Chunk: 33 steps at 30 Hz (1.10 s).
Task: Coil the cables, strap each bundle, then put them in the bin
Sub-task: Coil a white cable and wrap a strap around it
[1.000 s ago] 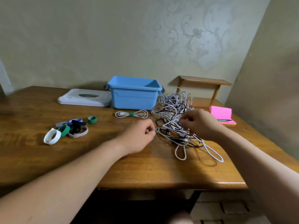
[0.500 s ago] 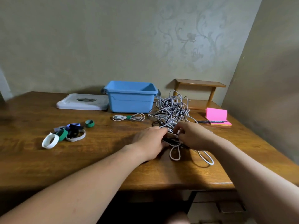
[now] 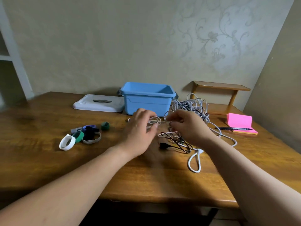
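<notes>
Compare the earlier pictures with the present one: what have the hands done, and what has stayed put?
Both hands moved from the near edge of the tangle toward the bin. The right hand now pinches a white cable from the tangle; the left hand, blurred, covers the strapped bundle, its grip unclear. Bin, lid, straps, notes and pen stayed.

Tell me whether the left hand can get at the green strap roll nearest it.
Probably yes: the green strap roll lies on the table just left of the left hand, nothing between them. That hand grips a white cable, though, and must free fingers first.
</notes>
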Motion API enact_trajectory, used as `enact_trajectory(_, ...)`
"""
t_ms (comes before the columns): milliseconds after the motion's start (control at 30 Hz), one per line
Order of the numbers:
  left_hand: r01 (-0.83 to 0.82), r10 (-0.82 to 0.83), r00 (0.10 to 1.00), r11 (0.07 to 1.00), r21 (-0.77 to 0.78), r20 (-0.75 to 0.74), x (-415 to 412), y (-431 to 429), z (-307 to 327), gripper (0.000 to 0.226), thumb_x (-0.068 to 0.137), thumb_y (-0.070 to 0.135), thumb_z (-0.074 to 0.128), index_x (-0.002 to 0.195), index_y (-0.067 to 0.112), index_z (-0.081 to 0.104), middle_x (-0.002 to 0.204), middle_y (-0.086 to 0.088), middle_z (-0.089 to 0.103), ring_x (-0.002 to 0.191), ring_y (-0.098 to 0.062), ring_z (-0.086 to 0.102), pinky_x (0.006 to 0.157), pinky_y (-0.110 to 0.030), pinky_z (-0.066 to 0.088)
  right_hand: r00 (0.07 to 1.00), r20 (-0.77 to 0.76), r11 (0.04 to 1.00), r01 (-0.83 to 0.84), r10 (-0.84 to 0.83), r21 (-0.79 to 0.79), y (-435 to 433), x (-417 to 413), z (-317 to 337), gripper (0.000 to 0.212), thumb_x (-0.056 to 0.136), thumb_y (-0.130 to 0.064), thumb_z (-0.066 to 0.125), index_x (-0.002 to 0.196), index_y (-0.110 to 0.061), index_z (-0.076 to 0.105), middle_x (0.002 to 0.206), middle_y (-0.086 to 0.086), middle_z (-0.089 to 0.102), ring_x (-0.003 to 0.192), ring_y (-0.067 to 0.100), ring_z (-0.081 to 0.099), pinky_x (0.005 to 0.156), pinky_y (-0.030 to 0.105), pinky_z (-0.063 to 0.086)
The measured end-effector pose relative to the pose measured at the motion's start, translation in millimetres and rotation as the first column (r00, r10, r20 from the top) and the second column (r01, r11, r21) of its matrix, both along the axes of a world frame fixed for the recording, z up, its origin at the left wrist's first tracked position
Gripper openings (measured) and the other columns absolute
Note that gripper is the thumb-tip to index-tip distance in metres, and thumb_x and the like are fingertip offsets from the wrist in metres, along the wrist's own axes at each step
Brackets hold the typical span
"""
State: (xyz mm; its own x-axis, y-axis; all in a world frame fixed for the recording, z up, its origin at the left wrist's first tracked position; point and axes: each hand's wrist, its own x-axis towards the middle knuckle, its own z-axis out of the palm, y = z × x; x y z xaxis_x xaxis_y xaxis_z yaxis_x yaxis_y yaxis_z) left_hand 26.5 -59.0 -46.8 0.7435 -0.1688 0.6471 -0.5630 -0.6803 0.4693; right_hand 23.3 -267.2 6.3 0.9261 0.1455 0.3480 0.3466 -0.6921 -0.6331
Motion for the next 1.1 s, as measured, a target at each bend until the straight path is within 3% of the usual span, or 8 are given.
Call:
enact_trajectory(100, 0.034, -0.038, 0.991, 0.999, -0.029, -0.127, 7.5, 13.4, 15.1, 0.043, 0.105, 0.029, 0.066, 0.146, 0.021, 0.055, 0.138, 0.005, 0.058, 0.13, -0.009, 0.054, 0.109, -0.026, 0.044, 0.991, 0.066, 0.993, -0.114, 0.112, 0.021, 24.2, 8.8, 6.5, 0.013, 0.098, -0.012, 0.073, 0.106, -0.022, 0.073, 0.088, -0.007, 0.076, 0.074, 0.011, 0.073, 0.077, 0.037, 0.062)
enact_trajectory(267, 0.02, -0.129, 0.918, 0.96, -0.281, -0.376, 30.8, 21.7, 27.8, 0.026, 0.114, 0.04, 0.045, 0.103, 0.026, 0.065, 0.081, 0.003, 0.067, 0.071, -0.012, 0.062, 0.072, -0.04, 0.052, 0.981, 0.155, 0.971, -0.146, 0.116, 0.191, 58.6, 39.0, 4.7, 0.015, 0.098, -0.025, 0.074, 0.11, -0.021, 0.066, 0.091, -0.005, 0.075, 0.081, 0.009, 0.071, 0.078, 0.033, 0.056)
enact_trajectory(400, -0.122, -0.197, 0.891, 0.765, -0.633, -0.409, 49.6, 29.6, 22.6, 0.031, 0.116, 0.033, 0.042, 0.109, 0.018, 0.068, 0.076, 0.001, 0.057, 0.064, -0.014, 0.052, 0.059, -0.032, 0.044, 0.961, 0.0, 0.858, -0.246, 0.275, 0.451, 77.1, 50.5, -1.4, 0.03, 0.106, -0.042, 0.062, 0.118, -0.015, 0.068, 0.108, -0.001, 0.08, 0.096, 0.014, 0.077, 0.092, 0.039, 0.062)
enact_trajectory(633, -0.145, -0.379, 0.861, 0.454, -0.879, -0.338, 55.9, 45.7, 13.7, 0.024, 0.114, 0.024, 0.043, 0.114, 0.009, 0.062, 0.079, -0.004, 0.058, 0.054, -0.009, 0.043, 0.045, -0.023, 0.028, 0.97, -0.024, 0.966, -0.24, 0.244, 0.097, 92.0, 63.6, -39.5, 0.018, 0.099, -0.038, 0.072, 0.088, -0.024, 0.071, 0.081, -0.006, 0.076, 0.077, 0.011, 0.069, 0.078, 0.04, 0.057)
enact_trajectory(733, -0.136, -0.42, 0.842, 0.445, -0.885, -0.34, 51.7, 41.1, 14.9, 0.03, 0.11, 0.029, 0.046, 0.119, 0.006, 0.063, 0.086, -0.002, 0.063, 0.063, -0.009, 0.052, 0.053, -0.025, 0.038, 0.981, -0.022, 0.974, -0.188, 0.192, 0.124, 93.9, 65.2, -44.5, 0.024, 0.1, -0.039, 0.07, 0.083, -0.022, 0.071, 0.077, -0.006, 0.076, 0.074, 0.015, 0.07, 0.077, 0.045, 0.059)
enact_trajectory(867, -0.061, -0.347, 0.874, 0.618, -0.784, -0.342, 50.2, 33.5, 11.6, 0.04, 0.106, 0.046, 0.062, 0.121, 0.009, 0.063, 0.101, -0.001, 0.071, 0.092, -0.011, 0.067, 0.082, -0.029, 0.054, 0.985, 0.008, 0.977, -0.174, 0.174, 0.125, 94.6, 62.5, -45.0, 0.024, 0.103, -0.038, 0.066, 0.083, -0.025, 0.07, 0.075, -0.006, 0.074, 0.069, 0.015, 0.069, 0.074, 0.046, 0.059)
enact_trajectory(967, -0.02, -0.327, 0.887, 0.677, -0.736, -0.325, 46.6, 28.4, 8.1, 0.038, 0.111, 0.044, 0.049, 0.118, 0.01, 0.065, 0.1, 0.004, 0.073, 0.088, 0.0, 0.069, 0.08, -0.017, 0.055, 0.983, 0.044, 0.982, -0.179, 0.176, 0.063, 99.2, 58.1, -44.4, 0.024, 0.105, -0.037, 0.062, 0.084, -0.027, 0.068, 0.071, -0.009, 0.071, 0.065, 0.012, 0.067, 0.071, 0.044, 0.058)
enact_trajectory(1100, -0.086, -0.336, 0.887, 0.556, -0.827, -0.317, 47.9, 32.5, 16.7, 0.038, 0.114, 0.041, 0.043, 0.104, 0.011, 0.064, 0.084, 0.005, 0.077, 0.082, -0.009, 0.073, 0.072, -0.021, 0.058, 0.987, 0.078, 0.99, -0.139, 0.141, -0.038, 102.1, 57.1, -41.7, 0.027, 0.102, -0.05, 0.062, 0.082, -0.032, 0.061, 0.073, -0.012, 0.07, 0.069, 0.012, 0.066, 0.07, 0.039, 0.056)
